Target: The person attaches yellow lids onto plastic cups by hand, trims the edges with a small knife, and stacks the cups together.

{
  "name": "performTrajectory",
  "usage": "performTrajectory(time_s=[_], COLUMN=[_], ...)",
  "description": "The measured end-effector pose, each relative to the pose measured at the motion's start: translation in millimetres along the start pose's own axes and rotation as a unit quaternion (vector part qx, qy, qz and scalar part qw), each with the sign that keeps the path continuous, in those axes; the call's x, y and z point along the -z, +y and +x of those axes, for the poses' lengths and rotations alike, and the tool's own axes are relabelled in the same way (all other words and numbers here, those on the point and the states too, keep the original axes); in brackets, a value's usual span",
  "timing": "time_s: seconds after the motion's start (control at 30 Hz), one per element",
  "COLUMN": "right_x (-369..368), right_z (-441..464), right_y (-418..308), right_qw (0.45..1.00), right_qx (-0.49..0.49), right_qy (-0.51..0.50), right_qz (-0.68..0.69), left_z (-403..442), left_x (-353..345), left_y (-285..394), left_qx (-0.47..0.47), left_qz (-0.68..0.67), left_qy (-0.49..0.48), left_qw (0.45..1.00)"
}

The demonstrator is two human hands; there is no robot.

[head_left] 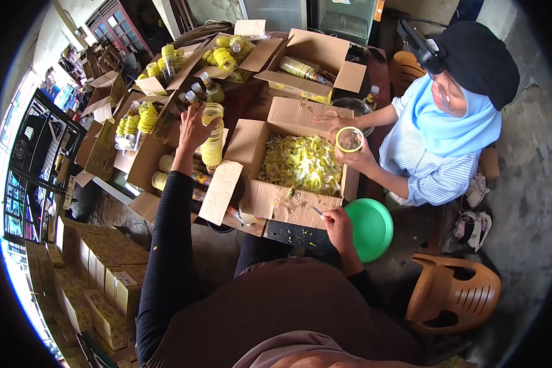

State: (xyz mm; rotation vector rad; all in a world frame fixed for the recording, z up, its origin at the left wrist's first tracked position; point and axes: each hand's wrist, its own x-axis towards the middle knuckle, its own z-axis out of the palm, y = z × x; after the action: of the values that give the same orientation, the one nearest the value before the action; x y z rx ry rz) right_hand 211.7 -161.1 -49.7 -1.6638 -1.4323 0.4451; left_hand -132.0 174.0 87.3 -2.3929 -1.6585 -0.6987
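My left hand [196, 127] is stretched out at the upper left, its fingers against a tall stack of yellow-rimmed clear cups [212, 138]. Low on the right of the table, my right hand [338, 226] pinches a small thin blade [317, 210] over a carton flap. Between my hands stands an open cardboard box [300, 205] full of small yellow-green wrapped pieces [302, 162]. Across from my right hand, a co-worker holds a yellow-rimmed clear cup [349, 139] above the box's right edge, the other hand on the box's far corner.
Open cartons [316, 58] with cups and bottles surround the far and left sides. A green basin [369, 230] is right of my right hand. An orange chair [457, 291] stands at the lower right; stacked cartons [122, 288] fill the lower left.
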Motion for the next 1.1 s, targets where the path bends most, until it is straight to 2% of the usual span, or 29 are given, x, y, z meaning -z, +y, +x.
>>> performTrajectory(time_s=[0.03, 0.07, 0.23, 0.3, 0.33, 0.47, 0.57, 0.63, 0.67, 0.83, 1.1], right_x=[-0.5, -0.3, 3.2, 3.0, 3.2, 11.0, 17.2, 22.2, 26.3, 41.3, 39.8], right_z=[-1.8, -3.6, -5.5, -5.8, -5.6, -7.4, -15.8, -18.4, -21.5, -34.7, -40.3], right_y=[0.2, 0.2, -4.6, -4.2, -4.2, -6.3, 0.6, 7.7, 11.5, 30.8, 41.6], right_qw=[1.000, 1.000, 0.999, 0.999, 0.999, 0.999, 0.998, 0.997, 0.995, 0.984, 0.978], right_qx=[-0.004, -0.008, -0.013, -0.032, -0.033, -0.047, -0.053, -0.052, -0.060, -0.113, -0.129], right_qy=[0.000, 0.000, -0.001, 0.005, 0.010, 0.007, 0.023, 0.043, 0.059, 0.115, 0.146], right_qz=[0.001, -0.001, -0.030, -0.008, -0.009, -0.021, -0.031, -0.036, -0.055, -0.079, -0.071], left_z=[-2.3, -2.5, -1.3, -2.6, -1.3, -11.0, -30.4, -47.3, -57.7, -92.1, -91.9], left_x=[-0.9, -3.2, -1.6, -2.4, -2.9, -6.2, -1.4, -8.9, -12.0, -44.5, -56.2], left_y=[1.0, -0.9, 7.9, 9.9, 10.8, 18.1, 30.8, 27.5, 24.9, -9.5, -27.4], left_qx=[-0.007, 0.012, 0.045, 0.030, 0.026, -0.042, -0.039, -0.043, -0.015, 0.077, 0.065], left_qz=[0.013, -0.003, 0.043, 0.053, 0.051, -0.016, -0.102, -0.103, -0.122, -0.139, -0.174], left_qy=[0.019, -0.015, -0.025, 0.043, 0.044, 0.169, 0.176, 0.190, 0.194, 0.135, 0.084], left_qw=[1.000, 1.000, 0.998, 0.997, 0.997, 0.985, 0.978, 0.975, 0.973, 0.978, 0.979])
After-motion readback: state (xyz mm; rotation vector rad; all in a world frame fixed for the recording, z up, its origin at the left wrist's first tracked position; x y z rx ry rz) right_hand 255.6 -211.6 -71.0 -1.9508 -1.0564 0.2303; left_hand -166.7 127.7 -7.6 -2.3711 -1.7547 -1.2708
